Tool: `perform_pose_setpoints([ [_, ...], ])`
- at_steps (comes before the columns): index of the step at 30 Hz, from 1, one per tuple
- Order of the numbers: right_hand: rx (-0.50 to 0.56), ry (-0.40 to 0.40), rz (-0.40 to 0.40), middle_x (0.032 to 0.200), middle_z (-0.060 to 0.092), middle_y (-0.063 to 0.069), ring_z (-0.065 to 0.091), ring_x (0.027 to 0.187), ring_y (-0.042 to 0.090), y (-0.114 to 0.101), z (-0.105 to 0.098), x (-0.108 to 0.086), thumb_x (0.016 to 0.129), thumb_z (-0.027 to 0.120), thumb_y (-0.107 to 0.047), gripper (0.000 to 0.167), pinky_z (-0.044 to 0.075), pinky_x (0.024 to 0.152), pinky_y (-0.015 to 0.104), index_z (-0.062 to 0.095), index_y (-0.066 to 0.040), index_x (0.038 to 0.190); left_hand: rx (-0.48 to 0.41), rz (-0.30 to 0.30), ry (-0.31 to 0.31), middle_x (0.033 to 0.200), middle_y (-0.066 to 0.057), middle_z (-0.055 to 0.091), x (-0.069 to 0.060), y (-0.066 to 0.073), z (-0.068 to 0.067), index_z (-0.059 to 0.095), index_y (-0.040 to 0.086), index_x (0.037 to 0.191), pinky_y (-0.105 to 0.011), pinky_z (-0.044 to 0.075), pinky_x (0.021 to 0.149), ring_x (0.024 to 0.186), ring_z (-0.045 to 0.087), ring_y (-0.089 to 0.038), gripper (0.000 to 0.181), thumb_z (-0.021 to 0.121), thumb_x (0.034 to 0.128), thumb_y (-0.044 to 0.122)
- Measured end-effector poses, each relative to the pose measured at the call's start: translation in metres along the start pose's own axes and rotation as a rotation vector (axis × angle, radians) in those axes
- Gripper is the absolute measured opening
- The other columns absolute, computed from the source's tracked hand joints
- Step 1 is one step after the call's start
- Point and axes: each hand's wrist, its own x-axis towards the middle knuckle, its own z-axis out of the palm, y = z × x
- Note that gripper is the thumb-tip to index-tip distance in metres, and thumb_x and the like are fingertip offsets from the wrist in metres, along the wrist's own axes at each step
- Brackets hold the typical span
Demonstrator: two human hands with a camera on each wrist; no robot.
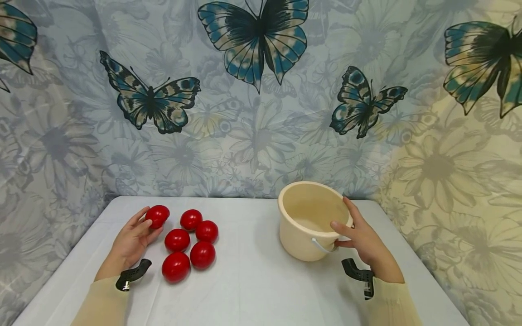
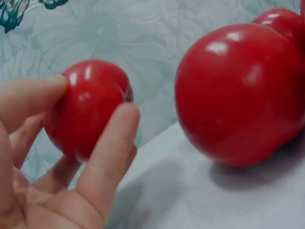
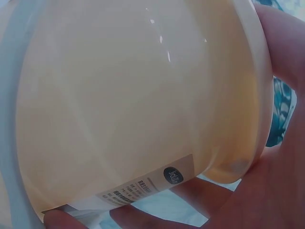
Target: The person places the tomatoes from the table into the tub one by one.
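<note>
Pick step, seemingly: left hand (image 1: 133,239) pinches tomato (image 1: 157,216), right hand (image 1: 369,242) grips bucket (image 1: 297,240); next likely needs a rightward carry over its opening.

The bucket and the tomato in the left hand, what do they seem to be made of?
The bucket: probably plastic, smooth with a soft sheen; the right wrist view shows streaky highlights on its even, cream-coloured wall.
The tomato: glossy, smooth red skin with sharp bright highlights and a dimple; it could be real or an imitation, I can't tell.
</note>
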Motion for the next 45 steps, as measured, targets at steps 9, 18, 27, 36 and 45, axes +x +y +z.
perform_pose_setpoints([
  [9,-0.001,0.005,0.010,0.161,-0.001,0.027,0.043,0.127,0.051,-0.003,-0.002,0.003,0.098,0.067,-0.023,0.097,0.054,0.083,0.060,-0.006,-0.024,0.161,0.109,0.121,-0.042,0.148,-0.011,0.032,0.002,0.025,0.051,0.033,0.016,0.156,-0.037,0.055,0.087,0.112,0.061,-0.015,0.066,0.062,0.0981,0.003],
  [18,0.018,0.011,0.019,0.161,-0.001,0.027,0.040,0.128,0.051,0.003,-0.004,0.004,0.096,0.069,-0.024,0.099,0.053,0.084,0.060,-0.006,-0.022,0.161,0.259,0.158,-0.155,0.151,-0.012,0.028,-0.004,0.048,0.119,0.038,0.008,0.154,-0.038,0.056,0.085,0.107,0.064,-0.017,0.065,0.066,0.0955,0.002],
  [27,0.036,0.013,0.030,0.161,-0.001,0.026,0.040,0.129,0.051,0.006,-0.003,0.005,0.096,0.070,-0.025,0.100,0.053,0.084,0.062,-0.006,-0.022,0.161,0.331,0.096,-0.185,0.149,-0.012,0.035,-0.003,0.057,0.181,0.037,0.009,0.154,-0.043,0.054,0.089,0.110,0.064,-0.025,0.063,0.065,0.0972,0.006],
  [36,0.058,0.003,0.039,0.161,-0.004,0.025,0.038,0.130,0.051,0.005,-0.002,0.005,0.097,0.068,-0.024,0.100,0.052,0.085,0.063,-0.009,-0.024,0.160,0.302,0.012,-0.196,0.145,-0.010,0.041,-0.005,0.032,0.242,0.047,0.014,0.150,-0.045,0.056,0.087,0.115,0.060,-0.036,0.061,0.069,0.0936,0.003],
  [45,0.067,-0.005,0.026,0.161,-0.002,0.027,0.037,0.131,0.052,0.004,-0.001,0.004,0.097,0.067,-0.022,0.099,0.051,0.084,0.064,-0.009,-0.023,0.160,0.283,0.000,-0.338,0.141,-0.016,0.048,-0.002,-0.006,0.297,0.055,0.009,0.143,-0.044,0.057,0.084,0.108,0.063,-0.035,0.059,0.072,0.0888,-0.003],
])
